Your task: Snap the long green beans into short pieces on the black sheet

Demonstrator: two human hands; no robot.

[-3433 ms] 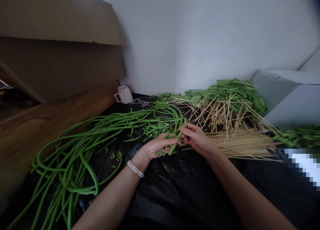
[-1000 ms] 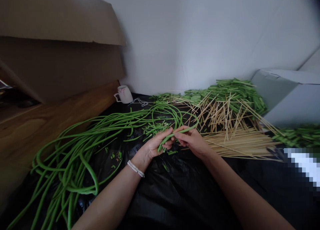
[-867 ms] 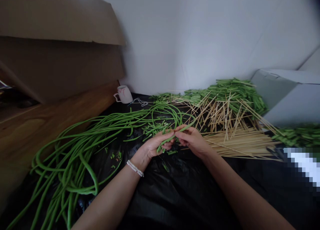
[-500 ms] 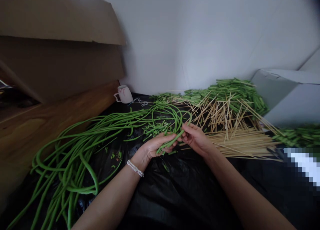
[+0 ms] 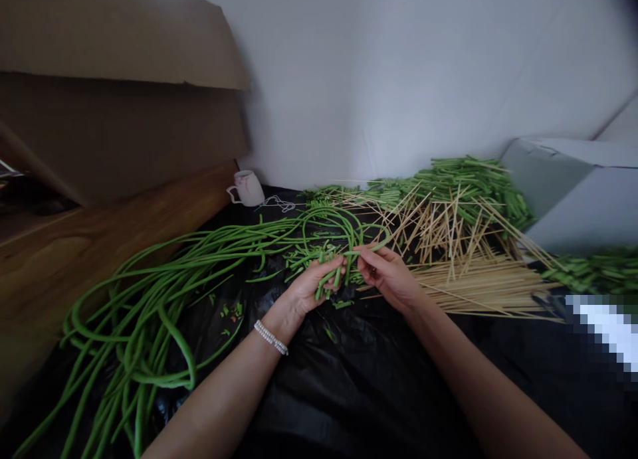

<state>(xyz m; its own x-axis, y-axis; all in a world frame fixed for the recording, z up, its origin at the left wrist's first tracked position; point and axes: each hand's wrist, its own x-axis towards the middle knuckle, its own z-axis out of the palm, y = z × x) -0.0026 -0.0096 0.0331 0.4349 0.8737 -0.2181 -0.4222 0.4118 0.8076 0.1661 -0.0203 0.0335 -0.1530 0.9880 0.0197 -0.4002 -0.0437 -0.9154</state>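
My left hand (image 5: 315,285), with a beaded bracelet on its wrist, is closed round several short pieces of long green bean (image 5: 325,286) that stick out between thumb and fingers. Beside it on the right, my right hand (image 5: 383,273) pinches a long green bean (image 5: 379,237) whose far part curves back in a loop. The bean's near end reaches toward my left thumb. Just beyond the hands lie cut green pieces (image 5: 299,256) on black plastic sheeting (image 5: 319,379). Whole long beans (image 5: 149,313) spread in a tangle to the left.
Wooden skewers (image 5: 473,286) lie right of my hands, with more crossed loosely (image 5: 443,226) behind them. Bundled green pieces (image 5: 478,186) are heaped along the wall. A mug (image 5: 248,188) stands at the back left, near a cardboard box (image 5: 124,127). A pale box (image 5: 578,193) is at right.
My left hand has turned and closed more tightly, so the green pieces now stand up steeper in it. The long bean in my right hand has swung to point more sideways.
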